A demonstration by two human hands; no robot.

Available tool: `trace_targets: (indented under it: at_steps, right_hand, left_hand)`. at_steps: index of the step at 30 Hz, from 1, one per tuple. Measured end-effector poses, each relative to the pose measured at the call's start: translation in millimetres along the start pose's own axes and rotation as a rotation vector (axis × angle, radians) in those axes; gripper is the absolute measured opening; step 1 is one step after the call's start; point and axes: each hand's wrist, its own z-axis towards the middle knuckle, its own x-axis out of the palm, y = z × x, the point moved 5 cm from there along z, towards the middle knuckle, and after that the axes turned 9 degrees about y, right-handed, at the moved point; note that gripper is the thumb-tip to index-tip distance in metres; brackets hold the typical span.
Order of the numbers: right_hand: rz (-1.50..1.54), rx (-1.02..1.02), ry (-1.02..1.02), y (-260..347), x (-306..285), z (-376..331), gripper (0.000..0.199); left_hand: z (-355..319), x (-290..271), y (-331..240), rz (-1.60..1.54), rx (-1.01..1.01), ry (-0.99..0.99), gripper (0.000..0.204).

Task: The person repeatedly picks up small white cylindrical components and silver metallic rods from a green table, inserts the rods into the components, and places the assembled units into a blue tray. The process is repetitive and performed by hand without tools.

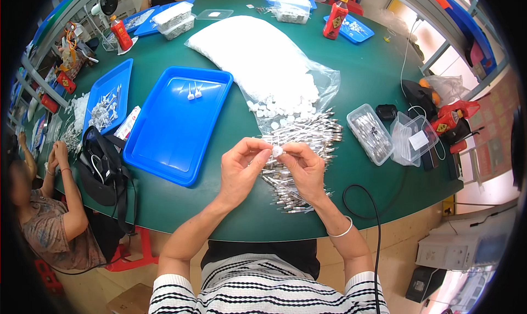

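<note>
Right now both hands meet above the near edge of the green tabletop [181, 204], over a heap of thin metal pins [299, 144]. A small white cap [277, 150] sits between them, pinched from both sides. The left hand [241, 168] has thumb and forefinger closed on the cap's left side; the right hand [304, 166] has its fingers [285, 152] closed on the right side. Whether a pin is already in the cap I cannot tell, since the piece is too small and half hidden by the fingertips.

The relation that matters: the cap lies directly between the two sets of fingertips, level with them, so neither hand is clearly nearer. The pins lie just below and beyond the right hand, their long axes running mostly from near left to far right, so the right hand is the closer one to them. More white caps [274, 108] spill from the mouth of a clear bag [258, 61] just past the pins, straight ahead of both hands.

To the left, well apart from the left hand, a blue tray [175, 144] holds two finished-looking pieces near its far end. A clear box [370, 133] of metal parts stands to the right of the heap.
</note>
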Motion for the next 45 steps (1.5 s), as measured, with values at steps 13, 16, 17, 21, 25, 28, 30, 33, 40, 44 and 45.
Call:
trace_targets:
  at_steps: [13,16,17,21,25,28,30,33,40,44,45]
  right_hand:
    - [-0.382,-0.135,0.005,20,0,3,0.014]
    - [-0.441,-0.183,0.023,19,0,3,0.015]
    - [-0.447,-0.194,0.023,18,0,3,0.015]
    - [-0.460,-0.212,0.021,18,0,3,0.015]
    - [-0.456,-0.183,-0.003,19,0,2,0.015]
    - [-0.422,-0.151,-0.023,17,1,0,0.015]
    - [-0.406,-0.137,-0.041,14,1,-1,0.015]
    - [-0.392,-0.157,-0.065,15,0,-1,0.015]
    - [-0.489,-0.218,-0.049,19,0,0,0.017]
    - [-0.519,-0.250,-0.045,20,0,0,0.018]
    - [-0.531,-0.264,-0.047,20,1,1,0.019]
  left_hand:
    - [5,-11,5,0.031,-0.170,0.088,0.011]
    - [5,-8,1,0.108,-0.146,0.110,0.010]
    - [5,-7,-1,0.129,-0.129,0.117,0.010]
    - [4,-7,0,0.146,-0.224,0.112,0.010]
    - [2,-9,8,0.031,-0.261,0.101,0.011]
    - [0,-5,14,-0.095,-0.214,0.073,0.011]
    - [0,-2,14,-0.143,-0.181,0.060,0.011]
    - [0,0,13,-0.157,-0.158,0.060,0.011]
    - [1,-4,15,-0.151,-0.190,0.056,0.011]
    - [1,-3,5,0.001,-0.154,0.048,0.008]
    - [1,-4,6,0.029,-0.139,0.041,0.008]
